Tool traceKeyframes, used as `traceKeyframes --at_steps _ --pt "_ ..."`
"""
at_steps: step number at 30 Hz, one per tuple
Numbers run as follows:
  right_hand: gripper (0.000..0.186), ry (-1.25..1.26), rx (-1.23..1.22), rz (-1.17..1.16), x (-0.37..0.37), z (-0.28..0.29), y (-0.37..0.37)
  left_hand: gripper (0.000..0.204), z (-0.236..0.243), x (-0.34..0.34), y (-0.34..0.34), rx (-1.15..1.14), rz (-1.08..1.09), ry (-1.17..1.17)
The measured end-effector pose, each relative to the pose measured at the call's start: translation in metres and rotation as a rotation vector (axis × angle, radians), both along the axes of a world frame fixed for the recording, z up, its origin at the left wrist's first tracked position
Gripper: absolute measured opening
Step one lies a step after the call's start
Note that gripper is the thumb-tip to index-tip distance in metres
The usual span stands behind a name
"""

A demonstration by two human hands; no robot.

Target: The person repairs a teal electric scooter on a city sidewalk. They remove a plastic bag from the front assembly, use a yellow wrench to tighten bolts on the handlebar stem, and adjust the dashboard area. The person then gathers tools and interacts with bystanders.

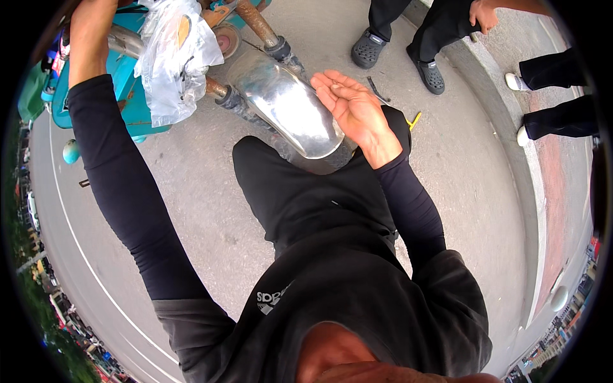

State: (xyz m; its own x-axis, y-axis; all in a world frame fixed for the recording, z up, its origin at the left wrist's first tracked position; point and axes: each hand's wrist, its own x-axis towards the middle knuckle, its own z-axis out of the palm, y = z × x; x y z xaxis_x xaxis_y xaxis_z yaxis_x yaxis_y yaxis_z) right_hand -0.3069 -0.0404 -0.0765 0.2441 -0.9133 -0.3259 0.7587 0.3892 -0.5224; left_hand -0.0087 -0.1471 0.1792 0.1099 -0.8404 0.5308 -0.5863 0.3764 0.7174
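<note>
R fingers [325, 96] loose, empty nr shiny fender [287, 112], L hand [91, 29] cropped, can't tell grip; wht lettering [272, 297] on blk tee [364, 287].

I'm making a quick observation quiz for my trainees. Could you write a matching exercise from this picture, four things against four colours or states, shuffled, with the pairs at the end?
Things:
1. mudguard
2. plastic bag
3. right hand
4. clogs

Colours or states:
A. bare, held open
B. dark grey
C. see-through and crumpled
D. shiny silver

Right pairs: 1-D, 2-C, 3-A, 4-B
</note>
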Motion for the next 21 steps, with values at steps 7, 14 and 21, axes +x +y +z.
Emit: traceKeyframes --at_steps 7,14,21 --pt "0.027 0.098 -0.054 0.076 0.017 0.014 -0.004 0.052 0.0 0.036 -0.006 -0.047 0.125 -0.144" --pt "0.027 0.343 -0.307 0.13 0.03 0.074 -0.025 0.042 0.013 -0.003 0.011 -0.022 0.331 -0.208" --pt "0.02 0.449 -0.861 -0.022 0.118 0.214 -0.089 0.052 0.008 0.011 0.014 -0.105 0.353 -0.225"
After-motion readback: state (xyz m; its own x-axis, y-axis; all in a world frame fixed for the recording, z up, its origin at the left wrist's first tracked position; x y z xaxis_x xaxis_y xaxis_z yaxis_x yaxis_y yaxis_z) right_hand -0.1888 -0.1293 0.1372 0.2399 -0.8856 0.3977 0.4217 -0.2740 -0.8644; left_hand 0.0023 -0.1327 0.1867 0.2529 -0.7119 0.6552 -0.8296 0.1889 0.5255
